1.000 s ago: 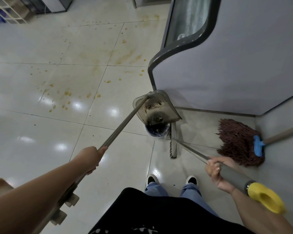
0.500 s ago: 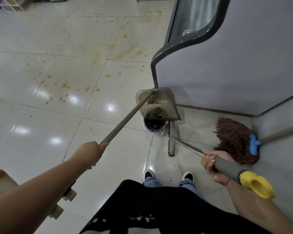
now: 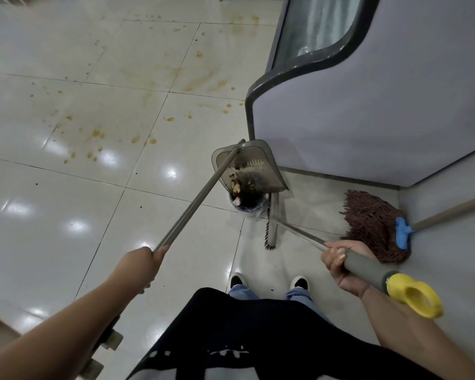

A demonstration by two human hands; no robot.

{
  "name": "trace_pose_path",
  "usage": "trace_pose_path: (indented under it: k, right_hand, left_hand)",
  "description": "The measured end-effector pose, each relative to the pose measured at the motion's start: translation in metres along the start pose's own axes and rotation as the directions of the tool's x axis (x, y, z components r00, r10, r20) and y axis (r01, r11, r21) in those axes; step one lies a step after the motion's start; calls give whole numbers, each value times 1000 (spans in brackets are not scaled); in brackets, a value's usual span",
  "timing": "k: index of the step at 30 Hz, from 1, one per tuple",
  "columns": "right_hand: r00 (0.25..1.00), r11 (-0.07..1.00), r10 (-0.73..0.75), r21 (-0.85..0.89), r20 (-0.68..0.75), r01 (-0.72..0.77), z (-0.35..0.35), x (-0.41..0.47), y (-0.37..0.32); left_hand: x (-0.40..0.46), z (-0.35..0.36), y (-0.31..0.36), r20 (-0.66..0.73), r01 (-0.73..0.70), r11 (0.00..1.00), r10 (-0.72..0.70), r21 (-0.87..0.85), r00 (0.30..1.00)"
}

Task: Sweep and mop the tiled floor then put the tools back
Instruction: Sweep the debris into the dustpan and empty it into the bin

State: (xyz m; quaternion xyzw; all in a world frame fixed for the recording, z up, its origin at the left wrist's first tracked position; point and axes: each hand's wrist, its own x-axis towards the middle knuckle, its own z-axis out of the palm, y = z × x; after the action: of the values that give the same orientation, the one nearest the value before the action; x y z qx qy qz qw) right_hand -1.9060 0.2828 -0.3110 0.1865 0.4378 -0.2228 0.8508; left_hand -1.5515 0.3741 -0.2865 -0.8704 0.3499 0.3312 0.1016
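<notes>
Glossy tiles (image 3: 66, 215), stained beyond the bin (image 3: 248, 205), run to a grey cabinet (image 3: 368, 105). Tipped over the bin, the dustpan (image 3: 247, 168) spills debris in; its handle slants back to the left hand (image 3: 137, 266), wrapped round it. Right of the bin stands the broom (image 3: 272, 229), its grip clasped by the right hand (image 3: 340, 263). Further right lies the mop (image 3: 376, 226).

No text, label, brand, number or sign can be read anywhere in the view. The black garment (image 3: 239, 338) at the bottom edge carries a white printed mark along its hem, but it is cut off and too broken to make out as letters.
</notes>
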Motion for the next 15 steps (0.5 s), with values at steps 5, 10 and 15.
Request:
trace_pose_path:
  k: [5, 10, 15]
  right_hand:
    - [995, 1000, 3, 16, -99, -1, 5, 5, 5]
    - [999, 1000, -19, 15, -45, 19, 12, 4, 16]
    - [999, 999, -37, 26, 32, 36, 12, 5, 19]
  left_hand:
    - [3, 1, -7, -2, -47, 995, 47, 87, 999]
    - [6, 2, -18, -26, -90, 988, 94, 123, 995]
    - [9, 2, -26, -73, -112, 980, 126, 165, 989]
